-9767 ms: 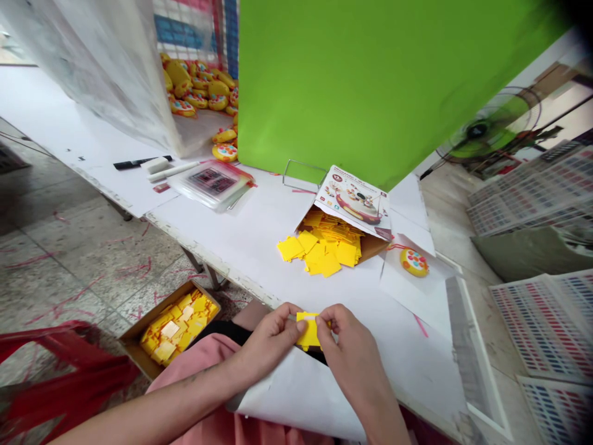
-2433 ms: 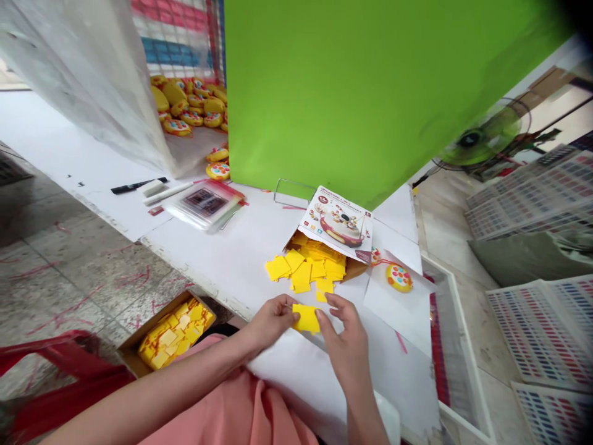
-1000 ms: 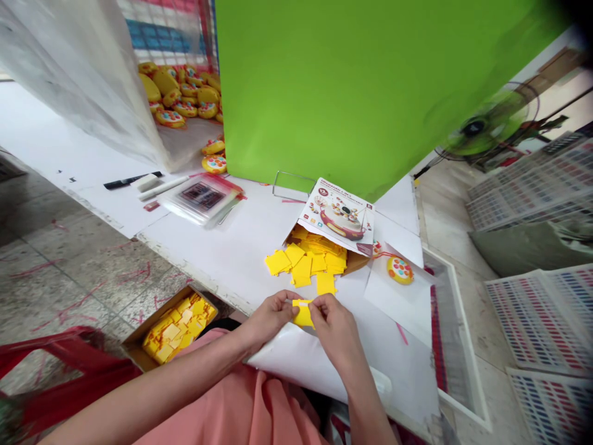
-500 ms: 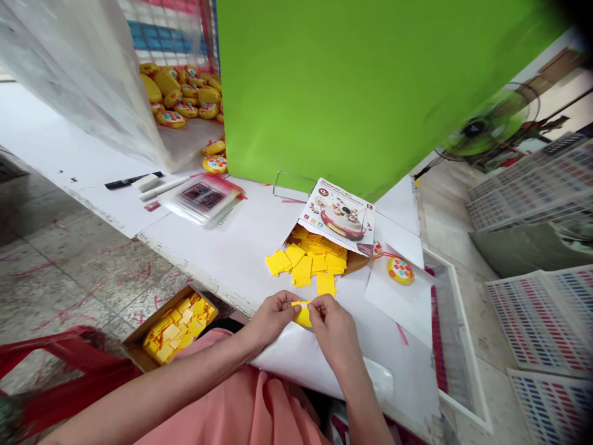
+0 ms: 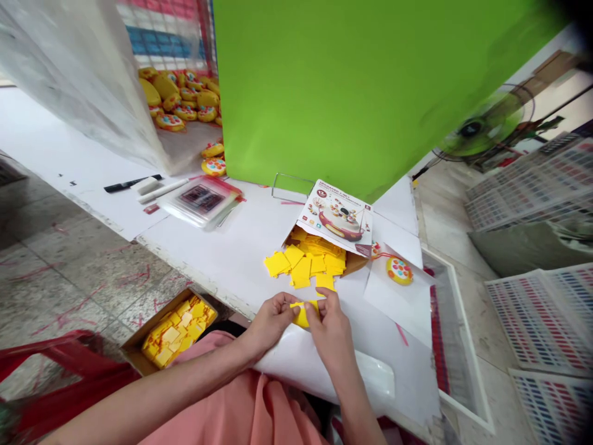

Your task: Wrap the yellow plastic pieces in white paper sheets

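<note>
Both hands are at the table's front edge, on one small yellow piece. My left hand pinches its left end between thumb and fingers. On the right end, my right hand has its thumb on the face, with the index finger raised behind. Just beyond the hands, flat yellow pieces spill from an open printed carton lying on its side. One loose yellow piece lies close to my right fingertips.
Right of the carton lies a round yellow toy with a red cord. A tall green panel stands behind. Bagged cards and a black marker are at left. A box of yellow pieces sits low at left.
My right index finger has lifted and stretched away from the piece, while the right thumb has shifted over its face. More of the yellow piece shows. My left hand keeps its pinch.
</note>
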`<control>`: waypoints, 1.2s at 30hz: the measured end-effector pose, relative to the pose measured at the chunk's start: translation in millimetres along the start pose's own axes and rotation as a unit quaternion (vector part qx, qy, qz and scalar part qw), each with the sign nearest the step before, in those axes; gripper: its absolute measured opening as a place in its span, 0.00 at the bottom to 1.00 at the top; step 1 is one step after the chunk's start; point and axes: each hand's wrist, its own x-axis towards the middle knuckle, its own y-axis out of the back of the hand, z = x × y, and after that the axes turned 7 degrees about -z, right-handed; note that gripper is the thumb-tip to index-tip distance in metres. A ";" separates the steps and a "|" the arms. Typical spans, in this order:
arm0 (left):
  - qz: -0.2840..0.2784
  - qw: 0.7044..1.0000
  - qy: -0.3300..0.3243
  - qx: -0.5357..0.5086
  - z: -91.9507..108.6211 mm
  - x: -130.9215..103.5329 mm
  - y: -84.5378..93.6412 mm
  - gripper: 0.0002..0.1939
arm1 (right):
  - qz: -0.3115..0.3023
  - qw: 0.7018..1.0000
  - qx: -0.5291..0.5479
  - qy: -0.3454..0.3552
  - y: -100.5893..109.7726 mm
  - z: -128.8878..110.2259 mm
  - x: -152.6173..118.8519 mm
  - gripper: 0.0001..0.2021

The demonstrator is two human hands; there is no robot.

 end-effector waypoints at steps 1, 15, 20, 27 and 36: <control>0.001 1.000 -0.003 0.003 -0.1 -0.1 0.0 0.16 | 0.010 1.000 0.001 -0.002 -2.1 1.0 0.4 0.19; 0.010 1.000 -0.020 0.000 -2.0 1.6 -0.4 0.16 | 0.000 0.998 0.052 -0.022 11.6 57.4 9.8 0.15; 0.030 0.998 -0.030 0.037 -2.6 2.1 -1.2 0.12 | 0.025 0.995 -0.096 0.012 22.6 52.3 0.8 0.15; 0.057 0.996 -0.052 0.054 3.0 2.0 -5.1 0.11 | -0.163 0.980 -0.037 0.105 34.2 7.3 -25.6 0.13; -0.159 0.985 0.051 0.049 23.5 -2.7 14.4 0.24 | -0.163 0.979 -0.053 0.110 37.7 18.3 -23.1 0.12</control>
